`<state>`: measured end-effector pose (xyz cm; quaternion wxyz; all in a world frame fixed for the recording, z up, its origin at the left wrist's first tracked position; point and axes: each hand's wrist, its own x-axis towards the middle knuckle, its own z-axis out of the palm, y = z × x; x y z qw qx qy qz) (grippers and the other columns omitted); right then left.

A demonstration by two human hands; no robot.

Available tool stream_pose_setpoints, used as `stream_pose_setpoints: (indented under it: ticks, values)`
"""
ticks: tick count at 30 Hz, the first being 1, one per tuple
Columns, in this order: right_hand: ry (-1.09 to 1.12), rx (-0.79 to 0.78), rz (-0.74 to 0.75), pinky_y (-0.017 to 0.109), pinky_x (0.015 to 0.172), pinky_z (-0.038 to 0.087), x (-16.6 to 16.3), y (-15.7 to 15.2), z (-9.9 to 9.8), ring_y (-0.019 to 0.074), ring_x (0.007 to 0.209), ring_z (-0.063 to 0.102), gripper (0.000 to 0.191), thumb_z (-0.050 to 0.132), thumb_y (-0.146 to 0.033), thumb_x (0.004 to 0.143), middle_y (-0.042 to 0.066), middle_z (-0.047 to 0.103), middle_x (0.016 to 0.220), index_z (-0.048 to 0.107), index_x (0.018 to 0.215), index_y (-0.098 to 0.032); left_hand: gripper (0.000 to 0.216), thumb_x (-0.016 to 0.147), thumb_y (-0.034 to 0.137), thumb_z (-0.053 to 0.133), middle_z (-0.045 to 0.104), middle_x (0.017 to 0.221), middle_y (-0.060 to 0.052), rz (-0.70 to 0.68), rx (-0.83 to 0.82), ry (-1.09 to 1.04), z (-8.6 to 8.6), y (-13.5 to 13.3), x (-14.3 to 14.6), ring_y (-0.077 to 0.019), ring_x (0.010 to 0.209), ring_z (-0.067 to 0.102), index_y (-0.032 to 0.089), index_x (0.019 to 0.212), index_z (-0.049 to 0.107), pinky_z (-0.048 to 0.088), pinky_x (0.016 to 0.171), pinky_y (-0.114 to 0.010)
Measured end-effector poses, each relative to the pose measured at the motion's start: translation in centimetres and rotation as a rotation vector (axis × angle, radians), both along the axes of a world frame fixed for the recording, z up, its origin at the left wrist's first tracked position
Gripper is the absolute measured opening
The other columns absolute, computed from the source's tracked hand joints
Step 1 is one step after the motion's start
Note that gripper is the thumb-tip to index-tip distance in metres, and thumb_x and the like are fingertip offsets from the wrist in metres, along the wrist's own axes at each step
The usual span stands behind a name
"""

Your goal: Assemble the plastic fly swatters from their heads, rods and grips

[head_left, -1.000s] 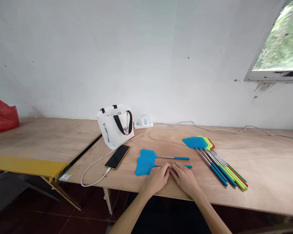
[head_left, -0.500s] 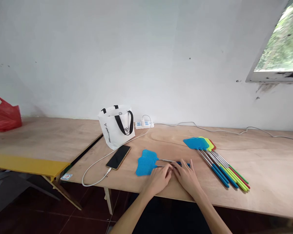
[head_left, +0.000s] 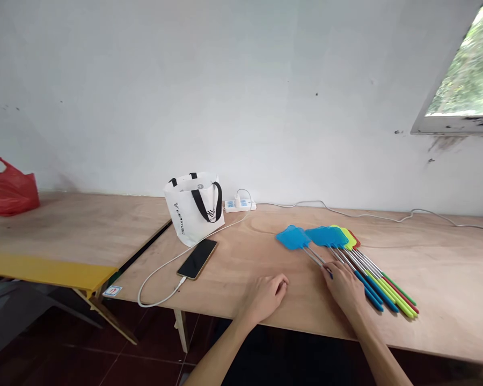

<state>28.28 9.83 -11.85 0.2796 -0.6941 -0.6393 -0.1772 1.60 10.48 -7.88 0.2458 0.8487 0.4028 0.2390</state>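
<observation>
My right hand (head_left: 345,285) is closed around the handles of two blue fly swatters (head_left: 293,237), which lie slanted with their heads pointing up and left. Most of their grips are hidden under my fingers. Right beside them lies a fanned row of fly swatters with blue, yellow-green and red heads (head_left: 352,239), metal shafts, and blue, yellow-green, red and green grips (head_left: 400,300). My left hand (head_left: 266,295) rests on the table near the front edge, its fingers curled in with nothing visible in them.
On the left stand a white tote bag (head_left: 193,212) and a black phone (head_left: 197,259) on a white charging cable (head_left: 148,279). A power strip (head_left: 240,205) sits by the wall. A red plastic bag (head_left: 10,190) is on the adjoining table (head_left: 84,220).
My right hand has carried the two blue swatters to the right, up beside the row, turning their heads away from me. My left hand has let go and stays near its place.
</observation>
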Motion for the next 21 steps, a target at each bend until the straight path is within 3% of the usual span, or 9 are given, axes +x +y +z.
stream_pose_setpoints:
  ticks: [7, 11, 16, 21]
  values:
    - [-0.107, -0.2, -0.298, 0.039, 0.08, 0.046, 1.6, -0.6, 0.8, 0.0295, 0.106, 0.064, 0.034, 0.042, -0.03, 0.1, 0.013, 0.074, 0.107, 0.072, 0.111, -0.02, 0.022, 0.102, 0.027, 0.044, 0.076, 0.094, 0.001, 0.0, -0.005, 0.014, 0.3, -0.1, -0.1, -0.0187, 0.084, 0.07, 0.028, 0.103, 0.066, 0.043, 0.07, -0.026]
    - [-0.183, -0.187, -0.288, 0.039, 0.084, 0.044, 1.1, -0.5, 0.8, 0.0274, 0.112, 0.062, 0.042, 0.041, -0.022, 0.098, 0.01, 0.07, 0.123, 0.065, 0.132, -0.025, 0.022, 0.101, 0.026, 0.045, 0.076, 0.094, 0.002, 0.0, -0.009, 0.012, 0.3, -0.1, 0.0, -0.0182, 0.083, 0.069, 0.028, 0.101, 0.066, 0.042, 0.069, -0.026]
    - [-0.158, -0.155, -0.266, 0.037, 0.083, 0.046, 1.9, -0.3, 0.2, 0.0268, 0.112, 0.061, 0.04, 0.041, -0.021, 0.098, 0.01, 0.069, 0.126, 0.073, 0.122, -0.025, 0.022, 0.1, 0.026, 0.045, 0.076, 0.095, 0.002, -0.001, -0.008, 0.008, 0.4, -0.1, 0.0, -0.0183, 0.085, 0.069, 0.028, 0.1, 0.067, 0.044, 0.071, -0.026]
    - [-0.197, -0.09, -0.251, 0.043, 0.089, 0.045, 2.2, 0.1, -0.4, 0.0305, 0.121, 0.056, 0.043, 0.043, -0.023, 0.096, 0.01, 0.063, 0.139, 0.068, 0.131, -0.027, 0.023, 0.1, 0.025, 0.045, 0.076, 0.098, 0.002, -0.001, -0.023, 0.004, 0.4, -0.2, 0.0, -0.0185, 0.088, 0.069, 0.028, 0.099, 0.068, 0.045, 0.074, -0.026]
